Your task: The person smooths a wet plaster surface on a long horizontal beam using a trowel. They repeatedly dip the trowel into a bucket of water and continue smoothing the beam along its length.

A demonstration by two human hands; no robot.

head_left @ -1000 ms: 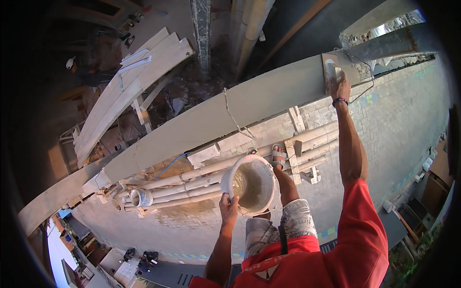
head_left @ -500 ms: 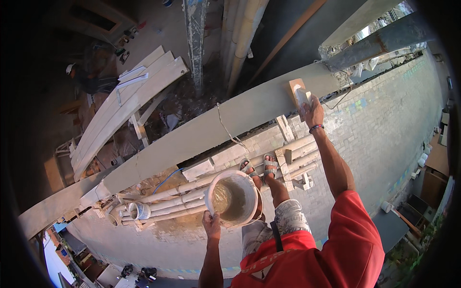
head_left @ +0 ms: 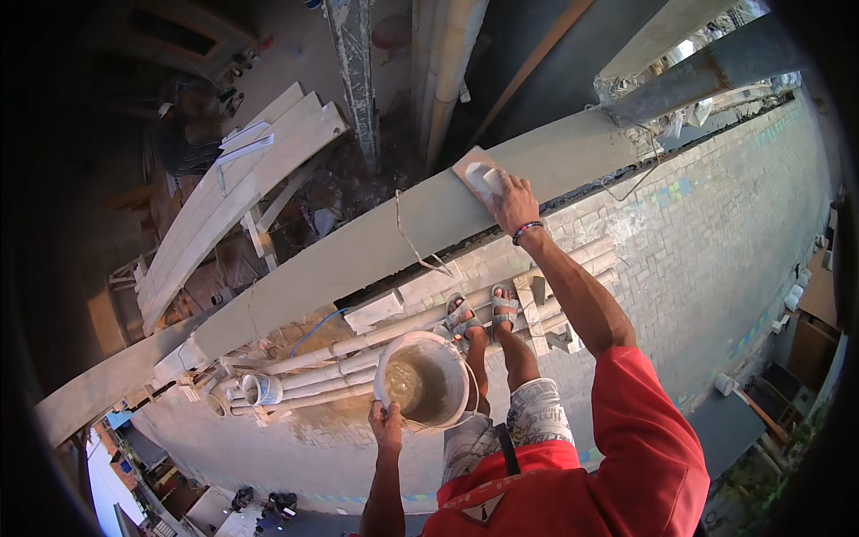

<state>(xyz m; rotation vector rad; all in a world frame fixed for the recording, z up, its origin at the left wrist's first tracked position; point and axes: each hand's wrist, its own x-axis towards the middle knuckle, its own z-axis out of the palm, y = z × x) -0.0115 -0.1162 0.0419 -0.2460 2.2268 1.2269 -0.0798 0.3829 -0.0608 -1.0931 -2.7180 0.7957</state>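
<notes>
My right hand (head_left: pixel 516 206) is closed round the pale handle of a plastering float (head_left: pixel 467 166). The float's flat board lies against the top of a long grey concrete beam (head_left: pixel 340 252). Lower down, my left hand (head_left: pixel 386 428) grips the rim of a pale round bucket (head_left: pixel 455 362), its fingers curled over the edge. The bucket is tilted toward me and holds some murky, wet-looking material (head_left: pixel 404 383). A loop of thin wire (head_left: pixel 400 224) hangs over the beam left of the float.
My sandalled feet (head_left: pixel 504 309) stand on bamboo poles (head_left: pixel 344 365) high above a paved street (head_left: pixel 707 268). A smaller bucket (head_left: pixel 262 389) rests at the poles' left end. Beyond the beam are pale planks (head_left: pixel 259 170), upright bamboo (head_left: pixel 447 72) and a dark pipe (head_left: pixel 707 76).
My right hand has slid the float leftward along the beam. My left hand and the bucket have shifted slightly left and down.
</notes>
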